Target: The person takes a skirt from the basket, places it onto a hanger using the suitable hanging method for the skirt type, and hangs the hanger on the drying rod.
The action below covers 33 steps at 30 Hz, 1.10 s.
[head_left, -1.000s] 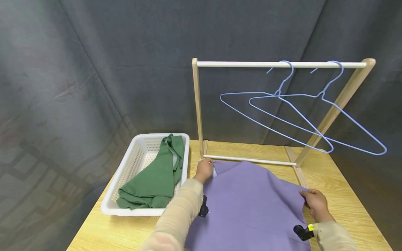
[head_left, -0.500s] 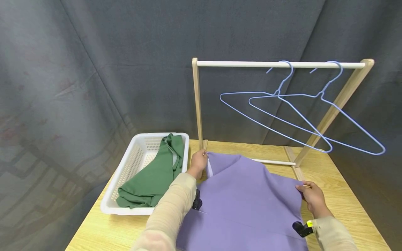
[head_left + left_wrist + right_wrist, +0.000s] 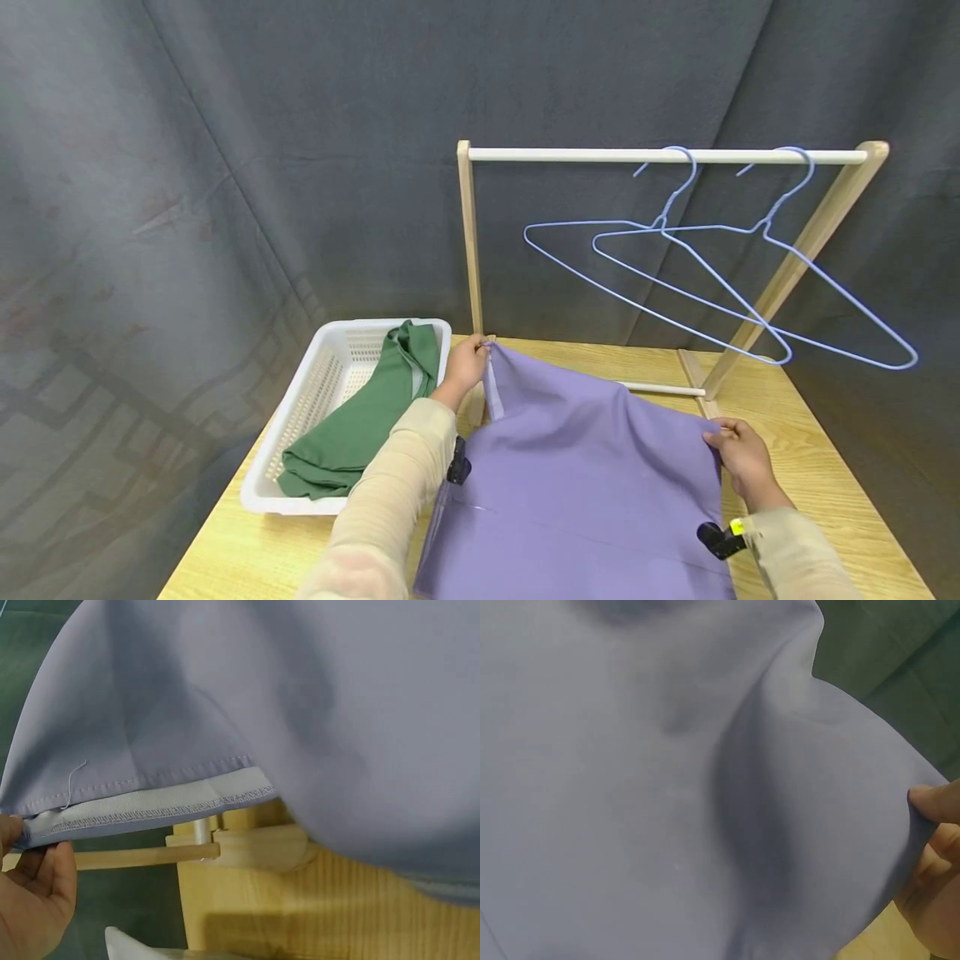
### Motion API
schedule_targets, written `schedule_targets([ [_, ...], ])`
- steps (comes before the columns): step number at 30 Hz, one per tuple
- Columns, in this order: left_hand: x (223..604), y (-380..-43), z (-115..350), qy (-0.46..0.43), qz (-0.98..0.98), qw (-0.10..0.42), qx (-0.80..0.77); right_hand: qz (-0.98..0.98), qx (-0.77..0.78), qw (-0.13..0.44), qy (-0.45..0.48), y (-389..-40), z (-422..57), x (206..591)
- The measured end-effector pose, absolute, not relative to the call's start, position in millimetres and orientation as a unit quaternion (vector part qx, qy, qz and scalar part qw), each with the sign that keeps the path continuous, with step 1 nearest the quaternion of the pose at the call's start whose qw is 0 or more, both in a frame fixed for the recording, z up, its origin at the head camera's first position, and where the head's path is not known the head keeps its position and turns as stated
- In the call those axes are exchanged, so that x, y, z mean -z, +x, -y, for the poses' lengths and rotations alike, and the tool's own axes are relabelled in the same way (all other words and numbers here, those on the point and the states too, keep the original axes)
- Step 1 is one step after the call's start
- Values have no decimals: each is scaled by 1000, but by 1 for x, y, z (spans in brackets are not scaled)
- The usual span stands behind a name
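Observation:
A purple garment (image 3: 585, 483) is spread over the table in front of me, its top end lifted. My left hand (image 3: 467, 364) pinches its upper left corner beside the rack's left foot. In the left wrist view that hand (image 3: 37, 896) holds the end of a stitched hem (image 3: 172, 810), which gapes to show a pale inside and a loose thread. At the upper right corner, my right hand (image 3: 741, 458) grips the fabric between thumb and fingers. The right wrist view shows the thumb (image 3: 934, 802) on top of the cloth, which folds softly between the hands.
A wooden rack (image 3: 470, 242) with a white top rail (image 3: 555, 155) stands behind the garment. Two blue wire hangers (image 3: 585, 222) hang toward its right side. Left of my arm sits a white basket (image 3: 258, 492) holding a green garment (image 3: 367, 433).
My left hand has moved up and left, raising its corner of the purple garment. The right hand has shifted slightly up, still gripping its corner.

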<state>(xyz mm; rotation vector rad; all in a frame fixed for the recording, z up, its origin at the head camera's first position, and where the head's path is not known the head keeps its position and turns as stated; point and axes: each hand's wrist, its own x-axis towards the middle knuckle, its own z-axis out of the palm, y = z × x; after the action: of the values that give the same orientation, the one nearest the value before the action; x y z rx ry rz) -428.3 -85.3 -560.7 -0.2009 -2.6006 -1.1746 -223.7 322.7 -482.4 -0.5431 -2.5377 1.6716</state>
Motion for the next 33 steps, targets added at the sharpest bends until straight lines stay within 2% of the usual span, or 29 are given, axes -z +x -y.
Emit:
schedule_targets([
  [4, 552, -427, 90, -70, 900, 189, 387, 816, -548, 66, -171, -234, -327, 491],
  [5, 534, -413, 90, -65, 899, 189, 389, 817, -547, 77, -168, -237, -327, 494],
  [6, 528, -410, 91, -61, 898, 176, 398, 809, -556, 91, -167, -239, -327, 496],
  [9, 518, -403, 95, -57, 889, 197, 409, 805, -560, 121, -153, -247, -329, 508],
  [11, 510, -399, 99, -55, 883, 187, 427, 803, -560, 139, -149, -256, -334, 520],
  [13, 524, -411, 105, -53, 881, 222, 414, 808, -553, 149, -139, -265, -339, 533],
  [16, 528, -420, 114, -27, 890, 211, 403, 815, -537, 170, -134, -278, -345, 549],
  [18, 543, -434, 122, -14, 893, 235, 383, 818, -529, 181, -133, -284, -346, 555],
  [22, 588, -472, 142, -18, 897, 262, 356, 804, -551, 180, -136, -281, -336, 543],
  [28, 676, -528, 168, -67, 923, 212, 314, 816, -543, 153, -131, -251, -297, 487],
  [31, 685, -526, 169, -84, 940, 183, 277, 831, -521, 126, -146, -242, -286, 475],
  [33, 665, -505, 164, -94, 950, 165, 249, 838, -511, 111, -156, -239, -282, 475],
])
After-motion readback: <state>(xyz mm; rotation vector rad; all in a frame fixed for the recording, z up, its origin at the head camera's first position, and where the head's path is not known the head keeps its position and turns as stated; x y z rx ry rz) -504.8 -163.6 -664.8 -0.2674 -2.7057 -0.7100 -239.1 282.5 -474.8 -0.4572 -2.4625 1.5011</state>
